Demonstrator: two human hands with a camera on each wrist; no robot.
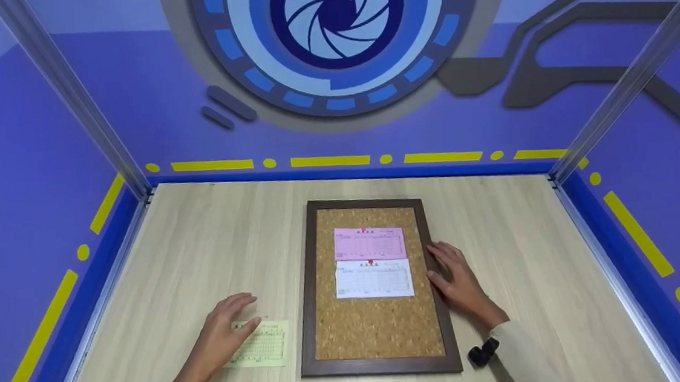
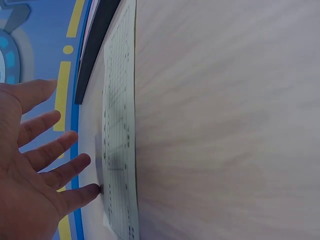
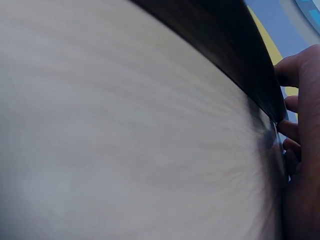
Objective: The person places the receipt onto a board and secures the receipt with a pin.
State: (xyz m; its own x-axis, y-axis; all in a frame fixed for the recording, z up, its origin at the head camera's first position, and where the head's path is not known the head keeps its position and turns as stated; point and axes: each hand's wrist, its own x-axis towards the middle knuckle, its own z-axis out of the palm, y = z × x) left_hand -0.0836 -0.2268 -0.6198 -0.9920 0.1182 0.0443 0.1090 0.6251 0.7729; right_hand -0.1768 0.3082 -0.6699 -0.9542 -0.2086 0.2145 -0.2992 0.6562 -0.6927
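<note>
A cork board (image 1: 381,333) in a dark brown frame lies on the table. Pinned to it by red pins are a pink printed slip (image 1: 369,243) and, just below, a white printed slip (image 1: 374,279). My right hand (image 1: 461,278) rests against the frame's right side, thumb and fingertips touching its edge. Left of the board, a pale green printed slip (image 1: 270,345) lies on the table, partly hidden by my left hand (image 1: 221,337). That hand hovers at the slip's left part with fingers spread and nothing held; in the left wrist view its little finger comes near the slip (image 2: 120,125).
The light wooden table (image 1: 227,224) is bordered by blue-purple printed walls (image 1: 145,103) at the back and both sides. Metal posts (image 1: 81,102) stand at the back corners. A dark device (image 1: 484,353) sits at my right wrist.
</note>
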